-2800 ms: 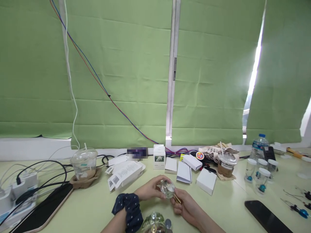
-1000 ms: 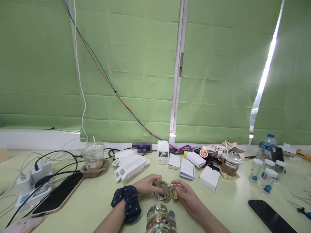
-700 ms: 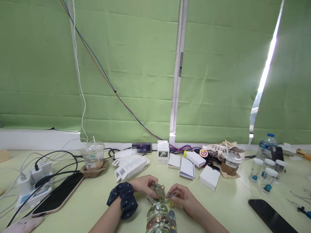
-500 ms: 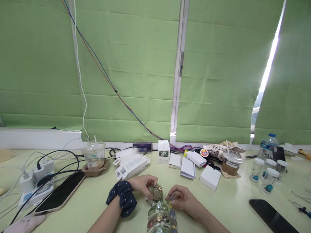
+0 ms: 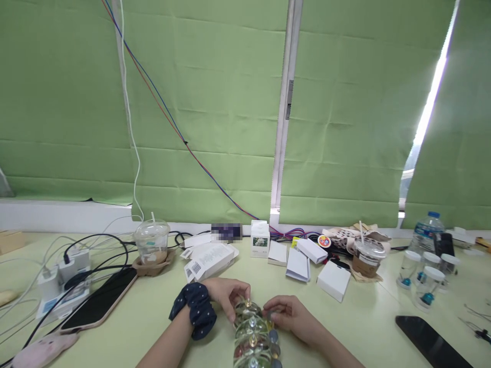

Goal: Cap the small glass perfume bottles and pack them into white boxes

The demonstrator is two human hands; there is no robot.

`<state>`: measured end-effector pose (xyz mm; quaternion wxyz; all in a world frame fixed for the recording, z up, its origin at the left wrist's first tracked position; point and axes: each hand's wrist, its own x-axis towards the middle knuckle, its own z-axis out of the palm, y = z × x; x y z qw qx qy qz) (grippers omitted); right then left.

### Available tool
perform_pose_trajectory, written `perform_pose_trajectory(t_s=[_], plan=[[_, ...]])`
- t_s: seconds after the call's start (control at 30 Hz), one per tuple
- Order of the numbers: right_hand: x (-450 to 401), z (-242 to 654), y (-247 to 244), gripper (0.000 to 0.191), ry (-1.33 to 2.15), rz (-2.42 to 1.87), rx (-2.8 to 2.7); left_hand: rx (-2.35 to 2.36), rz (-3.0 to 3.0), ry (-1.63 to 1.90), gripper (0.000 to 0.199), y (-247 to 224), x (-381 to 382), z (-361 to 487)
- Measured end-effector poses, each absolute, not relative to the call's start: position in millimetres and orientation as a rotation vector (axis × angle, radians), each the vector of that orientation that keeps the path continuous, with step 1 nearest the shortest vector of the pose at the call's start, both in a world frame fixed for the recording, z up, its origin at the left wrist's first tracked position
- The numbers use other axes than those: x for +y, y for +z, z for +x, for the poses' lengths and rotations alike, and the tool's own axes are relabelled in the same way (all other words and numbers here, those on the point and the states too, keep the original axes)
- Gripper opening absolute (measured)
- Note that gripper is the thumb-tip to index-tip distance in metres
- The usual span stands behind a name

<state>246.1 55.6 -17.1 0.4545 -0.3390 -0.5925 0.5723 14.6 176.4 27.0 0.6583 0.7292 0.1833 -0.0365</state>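
Observation:
In the lower middle of the head view, a row of clear rounded glass containers (image 5: pixel 251 343) runs toward me, each with a small shiny metal knob on top. My left hand (image 5: pixel 230 296), wearing a dark blue dotted scrunchie (image 5: pixel 196 311) at the wrist, has its thumb and fingers around the farthest glass container (image 5: pixel 245 309). My right hand (image 5: pixel 286 314) is closed at the right side of this row, its fingertips by small grey and yellow round pieces (image 5: pixel 273 336). What those fingertips pinch is hidden.
White boxes (image 5: pixel 333 280) and flattened cartons (image 5: pixel 213 260) lie behind my hands. Plastic drink cups (image 5: pixel 367 258) stand on both sides. Capped clear jars (image 5: pixel 427 289) and a phone (image 5: pixel 429 340) are at right; another phone (image 5: pixel 102 301) and a cabled power strip (image 5: pixel 61 301) at left.
The farthest glass container, tilted in my left hand before, now stands in line with the row. My right hand stays beside the row, almost unmoved. The view has shifted slightly.

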Motion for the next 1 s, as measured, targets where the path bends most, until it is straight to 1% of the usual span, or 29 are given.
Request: perform_pose_trajectory(t_s=[0.13, 0.5, 0.8, 0.9, 1.0], plan=[[54, 245, -14, 0.037, 1.367, -0.868, -1.489, 0.374, 1.619, -0.126, 0.067, 26, 177, 17], [50, 243, -7, 0.036, 1.424, -0.864, -1.499, 0.326, 1.622, -0.079, 0.061, 22, 173, 19], [49, 244, -11, 0.040, 1.457, -0.856, -1.521, 0.393, 1.640, -0.096, 0.065, 25, 169, 24], [50, 242, -12, 0.042, 1.470, -0.854, -1.516, 0.488, 1.674, 0.058, 0.066, 25, 167, 27], [52, 240, -12, 0.045, 1.458, -0.861, -1.488, 0.666, 1.706, 0.448, 0.053, 17, 169, 36]])
